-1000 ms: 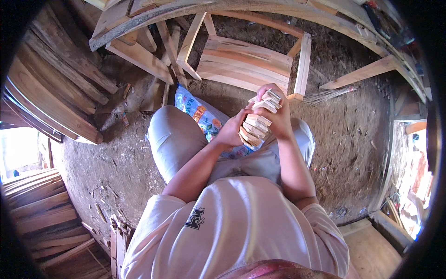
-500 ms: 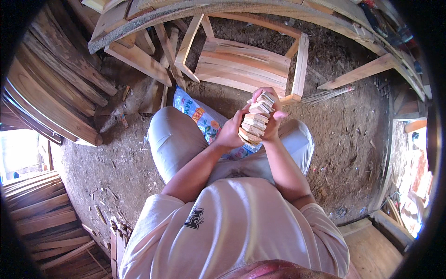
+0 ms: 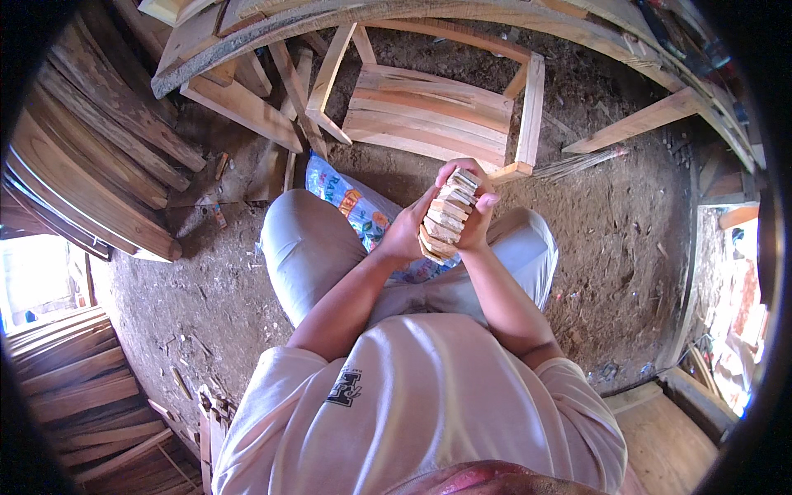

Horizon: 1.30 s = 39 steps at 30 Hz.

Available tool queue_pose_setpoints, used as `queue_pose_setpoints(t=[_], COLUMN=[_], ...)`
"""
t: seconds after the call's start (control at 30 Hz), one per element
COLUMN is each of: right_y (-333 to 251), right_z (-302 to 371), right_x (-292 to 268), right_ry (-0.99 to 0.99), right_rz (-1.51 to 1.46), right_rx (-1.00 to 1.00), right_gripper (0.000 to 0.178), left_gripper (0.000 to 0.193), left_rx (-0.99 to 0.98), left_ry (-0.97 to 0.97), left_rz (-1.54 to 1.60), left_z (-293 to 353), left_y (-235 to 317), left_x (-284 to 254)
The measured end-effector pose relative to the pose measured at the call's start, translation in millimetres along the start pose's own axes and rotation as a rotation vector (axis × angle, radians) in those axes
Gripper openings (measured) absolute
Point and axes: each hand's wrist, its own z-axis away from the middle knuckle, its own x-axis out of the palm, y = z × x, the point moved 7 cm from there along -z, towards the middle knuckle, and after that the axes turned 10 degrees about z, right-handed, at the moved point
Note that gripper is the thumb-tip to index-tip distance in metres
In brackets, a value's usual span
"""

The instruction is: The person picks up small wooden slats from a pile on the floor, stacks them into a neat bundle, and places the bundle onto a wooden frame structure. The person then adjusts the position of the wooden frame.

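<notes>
Between my two hands is a bundle of thin wooden slats [image 3: 446, 216], stacked face to face with their pale, uneven ends turned up. My left hand [image 3: 403, 234] wraps the bundle's left side. Around its right side and far end curls my right hand [image 3: 478, 216], the thumb near the slat ends. The bundle leans slightly, its far end to the right. Below it, a blue printed plastic sack [image 3: 351, 202] lies between my bent knees, partly hidden by my hands and left leg.
Ahead stands a wooden frame [image 3: 530, 115] with a slatted panel [image 3: 425, 115]. A long curved beam [image 3: 396, 11] crosses the far side. Logs and boards [image 3: 99, 173] are stacked at left, more planks [image 3: 78, 388] at lower left. Thin sticks [image 3: 582, 165] lie on the dirt floor [image 3: 619, 239].
The bundle has shifted slightly left and its slat ends have tipped a little more into view. Both hands keep their hold on it.
</notes>
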Motion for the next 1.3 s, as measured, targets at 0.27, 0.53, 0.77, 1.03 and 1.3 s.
queue_pose_setpoints(t=[0.27, 0.53, 0.77, 1.03, 1.3], right_y=[-16.2, -52.5, -39.6, -45.8, -18.0], right_z=[0.8, 20.4, 21.9, 22.1, 22.7], right_x=[-9.0, -8.8, -4.7, 4.0, -6.3], right_ry=[-0.083, -0.436, -0.343, -0.450, -0.373], right_rz=[0.266, 0.740, 0.705, 0.865, 0.624], right_rx=[-0.043, -0.387, -0.247, -0.478, -0.199], right_gripper=[0.113, 0.156, 0.126, 0.105, 0.142], left_gripper=[0.112, 0.108, 0.118, 0.116, 0.110], left_rx=[0.002, 0.046, 0.082, 0.019, 0.300], left_ry=[0.055, 0.055, 0.039, 0.087, 0.086], left_rz=[0.058, 0.016, 0.071, 0.087, -0.018], left_z=[1.0, -0.1, -1.6, 3.1, 20.8], left_y=[-17.0, -14.3, -14.3, -44.6, 34.5], left_x=[-5.4, -7.3, -5.6, -6.3, -2.5])
